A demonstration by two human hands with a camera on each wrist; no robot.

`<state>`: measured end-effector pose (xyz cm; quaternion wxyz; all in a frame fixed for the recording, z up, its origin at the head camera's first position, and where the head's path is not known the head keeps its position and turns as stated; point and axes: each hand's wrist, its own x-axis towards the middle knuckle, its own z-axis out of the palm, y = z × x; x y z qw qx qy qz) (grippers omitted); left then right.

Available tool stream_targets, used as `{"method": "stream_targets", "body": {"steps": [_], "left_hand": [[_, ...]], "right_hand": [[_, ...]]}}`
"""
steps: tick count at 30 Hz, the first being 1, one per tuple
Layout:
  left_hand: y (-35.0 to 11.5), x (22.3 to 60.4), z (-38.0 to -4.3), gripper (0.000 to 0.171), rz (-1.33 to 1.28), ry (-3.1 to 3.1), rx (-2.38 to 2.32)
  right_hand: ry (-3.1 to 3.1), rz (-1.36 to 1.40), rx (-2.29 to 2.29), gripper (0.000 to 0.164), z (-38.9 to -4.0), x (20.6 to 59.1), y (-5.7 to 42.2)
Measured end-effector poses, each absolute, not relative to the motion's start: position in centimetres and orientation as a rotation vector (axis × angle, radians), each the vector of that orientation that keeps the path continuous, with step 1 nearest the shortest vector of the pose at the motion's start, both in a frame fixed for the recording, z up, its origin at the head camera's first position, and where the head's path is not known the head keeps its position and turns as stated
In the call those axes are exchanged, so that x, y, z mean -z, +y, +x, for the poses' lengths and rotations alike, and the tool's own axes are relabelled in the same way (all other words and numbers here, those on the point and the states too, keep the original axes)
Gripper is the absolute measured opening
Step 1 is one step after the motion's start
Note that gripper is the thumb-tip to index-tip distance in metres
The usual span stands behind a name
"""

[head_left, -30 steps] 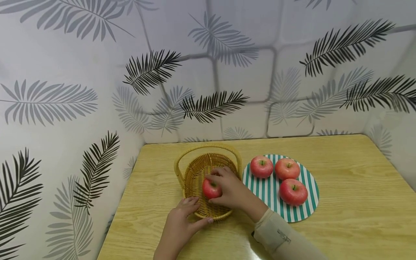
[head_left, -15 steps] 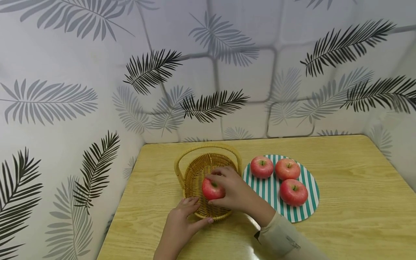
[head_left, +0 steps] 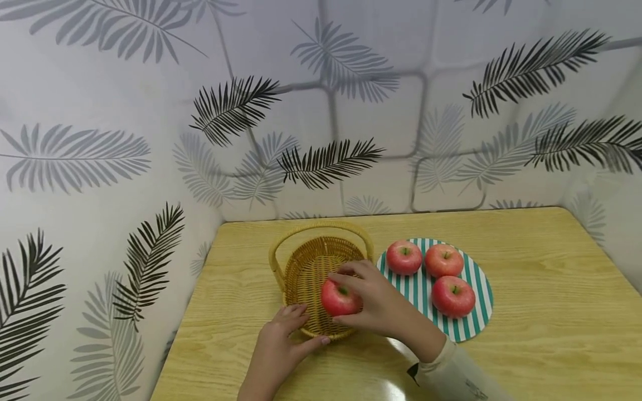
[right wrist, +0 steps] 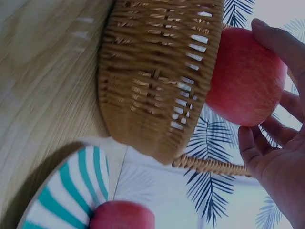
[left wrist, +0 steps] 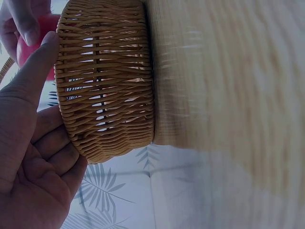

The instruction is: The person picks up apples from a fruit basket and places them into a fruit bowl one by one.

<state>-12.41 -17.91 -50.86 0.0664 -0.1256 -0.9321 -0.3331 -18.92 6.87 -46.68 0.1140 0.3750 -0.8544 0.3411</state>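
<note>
A red apple (head_left: 341,298) is held in my right hand (head_left: 373,298), thumb on one side and fingers on the other. In the right wrist view the apple (right wrist: 248,76) sits at the rim of a wicker basket (right wrist: 157,81), partly above it. My left hand (head_left: 281,345) holds the basket (head_left: 313,262) by its near left rim. In the left wrist view the thumb (left wrist: 35,71) lies along that rim, and the other fingertips are partly hidden by it. The basket stands upright on the table with its arched handle (head_left: 321,224) raised.
Right of the basket lies a round green-and-white striped mat (head_left: 413,301). It bears three apples: one at left (head_left: 403,257), one at the back (head_left: 443,260) and one in front (head_left: 453,297). The wooden table (head_left: 551,289) meets a leaf-patterned wall (head_left: 351,111) behind.
My right hand has drawn the apple up and rightward from the basket's inside, toward its right rim. The left hand and the basket have stayed in place.
</note>
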Motion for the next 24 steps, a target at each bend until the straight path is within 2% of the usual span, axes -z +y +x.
{"method": "stream_targets", "body": {"steps": [11,24], "left_hand": [[-18.0,50.9,-12.5,0.071,-0.375,-2.808,1.007],[-18.0,50.9,-12.3,0.07,-0.375,-2.785,1.042]], "right_hand": [[-2.357,1.127,-0.954,0.069,-18.2,47.0,9.4],[-2.393,1.024,-0.98,0.073,-17.4,47.0,12.1]]}}
